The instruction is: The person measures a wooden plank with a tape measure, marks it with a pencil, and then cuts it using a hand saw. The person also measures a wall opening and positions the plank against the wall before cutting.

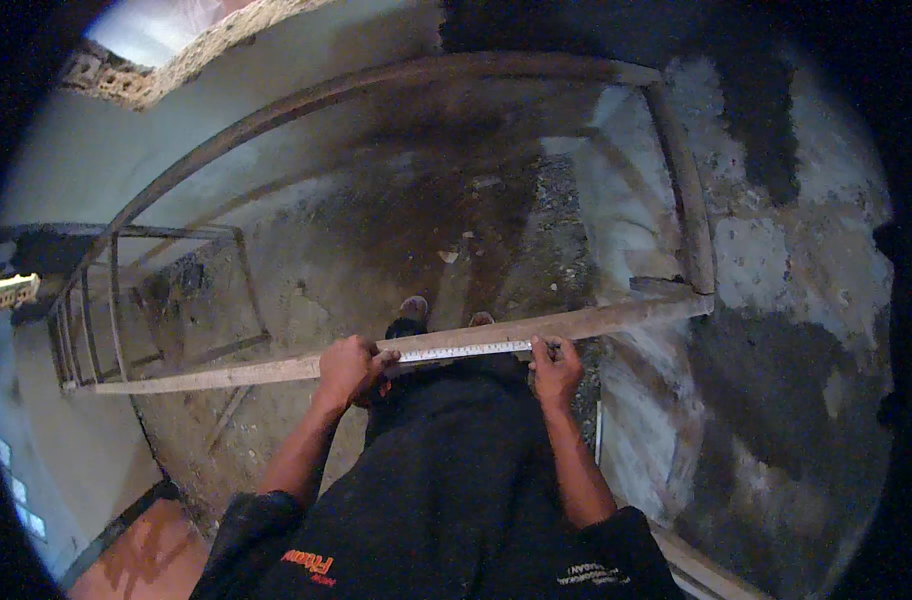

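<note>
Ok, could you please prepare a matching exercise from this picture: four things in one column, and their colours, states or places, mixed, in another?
1. measuring tape
2. shirt
3. wooden frame
4. left shoe

A. black with orange print
B. just above the near bar in the picture
C. stretched between left grip and right grip
D. brown, joined at corners

Pairs: 1-C, 2-A, 3-D, 4-B

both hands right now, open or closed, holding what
Left hand: closed, holding the left end of the exposed measuring tape.
Right hand: closed, pinching the tape's right end.
</note>
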A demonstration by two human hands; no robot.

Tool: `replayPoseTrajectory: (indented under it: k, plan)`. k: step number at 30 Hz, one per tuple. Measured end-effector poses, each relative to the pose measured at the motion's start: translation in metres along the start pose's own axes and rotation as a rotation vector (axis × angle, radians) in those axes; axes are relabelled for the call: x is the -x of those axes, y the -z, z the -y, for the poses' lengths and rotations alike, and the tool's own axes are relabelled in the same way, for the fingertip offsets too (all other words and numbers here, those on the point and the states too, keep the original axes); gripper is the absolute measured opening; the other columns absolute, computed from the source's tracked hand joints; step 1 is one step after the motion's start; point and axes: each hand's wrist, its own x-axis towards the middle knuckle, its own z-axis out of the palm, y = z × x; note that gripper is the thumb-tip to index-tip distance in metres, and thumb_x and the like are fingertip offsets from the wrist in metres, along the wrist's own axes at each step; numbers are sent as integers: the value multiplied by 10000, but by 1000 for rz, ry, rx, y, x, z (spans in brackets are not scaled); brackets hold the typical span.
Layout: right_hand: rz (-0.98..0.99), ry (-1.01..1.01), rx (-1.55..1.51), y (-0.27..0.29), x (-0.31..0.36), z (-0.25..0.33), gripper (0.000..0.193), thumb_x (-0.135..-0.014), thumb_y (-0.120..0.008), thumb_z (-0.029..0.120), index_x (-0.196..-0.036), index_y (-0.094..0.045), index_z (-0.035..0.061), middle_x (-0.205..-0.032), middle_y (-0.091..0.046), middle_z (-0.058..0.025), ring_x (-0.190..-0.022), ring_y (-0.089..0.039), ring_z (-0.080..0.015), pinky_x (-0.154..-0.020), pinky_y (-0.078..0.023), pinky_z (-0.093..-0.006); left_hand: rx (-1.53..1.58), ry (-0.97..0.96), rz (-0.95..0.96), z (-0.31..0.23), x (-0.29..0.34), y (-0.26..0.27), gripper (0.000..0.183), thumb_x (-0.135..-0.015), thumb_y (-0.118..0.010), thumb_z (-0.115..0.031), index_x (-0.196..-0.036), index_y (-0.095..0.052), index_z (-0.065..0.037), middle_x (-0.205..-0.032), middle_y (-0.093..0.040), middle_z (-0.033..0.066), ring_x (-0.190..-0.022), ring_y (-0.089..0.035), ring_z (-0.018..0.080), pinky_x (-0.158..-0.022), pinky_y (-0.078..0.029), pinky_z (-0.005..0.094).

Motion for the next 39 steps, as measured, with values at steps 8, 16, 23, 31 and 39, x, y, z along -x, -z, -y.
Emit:
replayPoseTrajectory:
  k: [8, 16, 23, 31, 39]
  plan:
    - [102, 31, 31, 7, -5, 3, 216, -880, -758, 165, -1001, -664, 13, -789, -692, -66, -613, -654, -144, -551, -513, -304, 60, 34, -108, -3, 14, -9, 504, -811, -708, -555, -814, -768, -54, -739, -691, 215, -728, -688, 401, -671, -532, 494]
    - [132, -72, -54, 8, -5, 6, 236, -919, -735, 195, -1024, -643, 5, -766, -680, -46, -596, -623, -91, -484, -460, -254, 99, 58, -97, -5, 16, -8, 501, -812, -711, -543, -777, -760, -45, -712, -681, 211, -704, -684, 385, -657, -524, 484]
    - [135, -6, 3, 9, -4, 10, 231, -936, -712, 196, -1020, -641, -8, -775, -682, -53, -608, -635, -107, -538, -514, -262, 97, 46, -114, -6, 16, -7, 510, -808, -713, -551, -770, -755, -45, -701, -679, 203, -701, -684, 380, -650, -517, 483]
    - [133, 10, -81, 7, -6, 4, 244, -931, -719, 195, -1020, -641, -18, -803, -694, -73, -628, -657, -124, -547, -531, -273, 99, 61, -120, -8, 15, -8, 568, -800, -725, -596, -784, -745, -29, -725, -690, 206, -701, -686, 365, -650, -508, 470]
    - [153, -58, -69, 11, -6, 8, 193, -913, -708, 134, -1040, -647, 3, -832, -701, -82, -646, -681, -151, -582, -550, -287, 69, 32, -110, -6, 12, -9, 543, -814, -701, -575, -746, -737, -38, -662, -663, 195, -655, -673, 373, -611, -506, 474]
